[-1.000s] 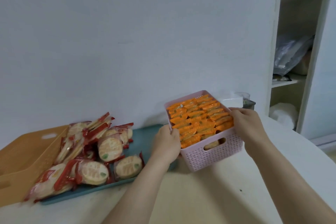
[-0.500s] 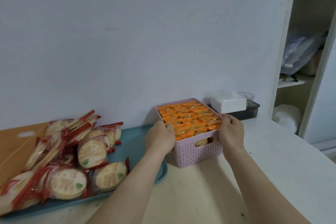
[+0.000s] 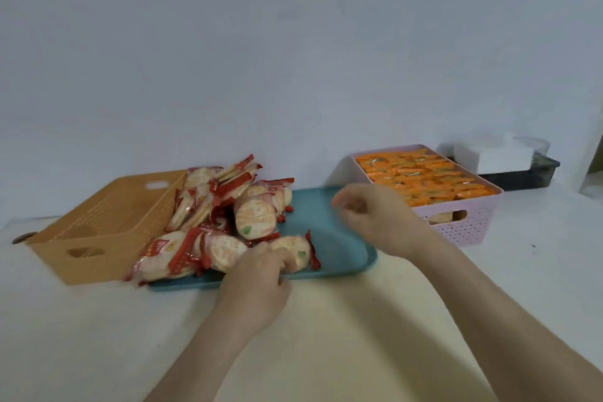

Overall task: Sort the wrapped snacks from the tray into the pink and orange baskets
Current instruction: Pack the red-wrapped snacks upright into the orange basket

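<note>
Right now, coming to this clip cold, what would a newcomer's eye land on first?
The heap of red-and-white wrapped round crackers on the left of the teal plastic tray stands out first, the left hand gripping the nearest packet. Right of it sits the pink perforated plastic basket, packed with orange-wrapped snacks; the right hand hovers over the tray, and the orange perforated plastic basket stands at far left.
</note>
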Demonstrator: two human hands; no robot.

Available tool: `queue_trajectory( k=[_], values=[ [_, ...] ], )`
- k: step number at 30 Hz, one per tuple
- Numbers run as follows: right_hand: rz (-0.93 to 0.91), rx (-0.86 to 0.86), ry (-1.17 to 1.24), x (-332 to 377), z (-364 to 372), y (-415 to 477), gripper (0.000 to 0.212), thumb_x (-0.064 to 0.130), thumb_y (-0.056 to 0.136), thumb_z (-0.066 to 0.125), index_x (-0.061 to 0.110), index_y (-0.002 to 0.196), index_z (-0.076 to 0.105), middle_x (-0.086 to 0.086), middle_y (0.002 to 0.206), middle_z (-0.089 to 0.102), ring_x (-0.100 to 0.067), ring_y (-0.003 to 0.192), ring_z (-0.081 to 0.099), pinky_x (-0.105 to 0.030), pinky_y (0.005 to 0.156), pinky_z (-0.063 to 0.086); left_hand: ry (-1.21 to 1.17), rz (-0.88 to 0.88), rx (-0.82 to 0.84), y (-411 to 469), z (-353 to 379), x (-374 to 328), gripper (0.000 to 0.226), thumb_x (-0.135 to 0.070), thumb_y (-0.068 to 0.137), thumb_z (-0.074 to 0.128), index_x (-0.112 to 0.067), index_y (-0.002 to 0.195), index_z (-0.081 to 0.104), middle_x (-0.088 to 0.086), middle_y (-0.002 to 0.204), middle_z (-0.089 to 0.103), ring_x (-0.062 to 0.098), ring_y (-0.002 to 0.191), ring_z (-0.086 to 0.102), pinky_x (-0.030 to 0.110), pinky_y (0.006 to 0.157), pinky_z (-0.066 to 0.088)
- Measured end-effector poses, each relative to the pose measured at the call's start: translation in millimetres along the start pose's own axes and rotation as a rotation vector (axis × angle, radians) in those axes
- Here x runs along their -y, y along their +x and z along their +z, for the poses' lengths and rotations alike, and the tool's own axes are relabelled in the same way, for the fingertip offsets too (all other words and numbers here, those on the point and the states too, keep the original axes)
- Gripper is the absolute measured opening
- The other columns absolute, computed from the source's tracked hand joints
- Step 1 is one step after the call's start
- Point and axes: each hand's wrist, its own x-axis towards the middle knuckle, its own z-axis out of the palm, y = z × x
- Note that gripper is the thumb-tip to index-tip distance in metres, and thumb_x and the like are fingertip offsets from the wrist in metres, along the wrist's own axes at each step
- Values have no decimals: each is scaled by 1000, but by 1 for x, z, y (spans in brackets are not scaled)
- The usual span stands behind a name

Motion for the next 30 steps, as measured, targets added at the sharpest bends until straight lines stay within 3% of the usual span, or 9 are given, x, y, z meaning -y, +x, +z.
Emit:
queue_trajectory(
  k=[4, 7, 11, 13, 15, 17, 20, 26, 30],
  values=[
    [34, 313, -150, 2, 59, -4, 43, 30, 85, 68, 21, 126, 56, -4, 113, 61, -17, 93, 56, -27, 85, 45, 50, -17, -27, -6, 9, 31, 19, -26, 91, 59, -29, 109, 61, -10, 98, 41, 16, 107, 47, 30, 86, 43],
    [49, 274, -158, -4, 72, -6, 50, 28, 83, 70, 21, 130, 54, -4, 120, 61, -21, 105, 58, -27, 89, 44, 24, 47, -72, -4, 19, 29, 23, -19, 96, 53, -27, 115, 62, -6, 106, 50, 16, 107, 46, 29, 89, 41],
    [134, 218, -172, -16, 61, -9, 49, 33, 81, 73, 25, 126, 56, 2, 114, 62, -10, 91, 52, -26, 85, 45, -227, 68, -146, -4, 15, 16, 19, -16, 90, 62, -23, 107, 68, -7, 102, 54, 16, 104, 53, 23, 85, 41],
    [180, 210, -204, -14, 61, -9, 56, 38, 81, 71, 27, 132, 50, -3, 124, 58, -16, 106, 55, -29, 93, 44, -216, 75, -333, -6, 0, 22, 21, -23, 84, 69, -24, 105, 68, -6, 104, 56, 19, 104, 53, 30, 89, 44],
    [213, 201, -208, -5, 62, -5, 68, 44, 82, 69, 26, 141, 40, -8, 136, 50, -23, 124, 48, -32, 102, 39, -50, 17, -511, -7, -21, 38, 44, -39, 78, 73, -29, 120, 62, -1, 123, 55, 25, 118, 47, 43, 97, 43],
    [254, 229, -145, 8, 68, 2, 78, 48, 83, 67, 23, 147, 29, -10, 145, 43, -26, 131, 43, -31, 104, 35, 94, -161, -397, -8, -40, 64, 82, -63, 75, 67, -37, 145, 34, 2, 152, 33, 29, 139, 28, 49, 109, 31],
    [354, 292, -120, 28, 84, 15, 91, 51, 84, 65, 16, 152, 16, -11, 150, 38, -28, 135, 40, -32, 104, 34, 69, -313, -151, -15, -46, 100, 108, -77, 69, 60, -38, 152, 2, 4, 163, 10, 32, 146, 14, 49, 114, 24],
    [238, -2, -31, 55, 117, 31, 55, 19, 78, 66, 25, 128, 43, -10, 116, 51, -25, 94, 54, -29, 76, 42, 86, -135, -266, -21, -30, 106, 99, -44, 77, 75, -38, 152, 10, -5, 153, 36, 25, 131, 41, 35, 101, 43],
    [50, 46, 370, 67, 127, 33, 48, 29, 74, 75, 31, 115, 51, 0, 101, 57, -15, 89, 55, -30, 81, 49, -371, -162, -358, -13, -31, 96, 74, -30, 78, 77, -40, 141, 40, -18, 110, 66, 6, 101, 63, 24, 85, 51]
  ],
)
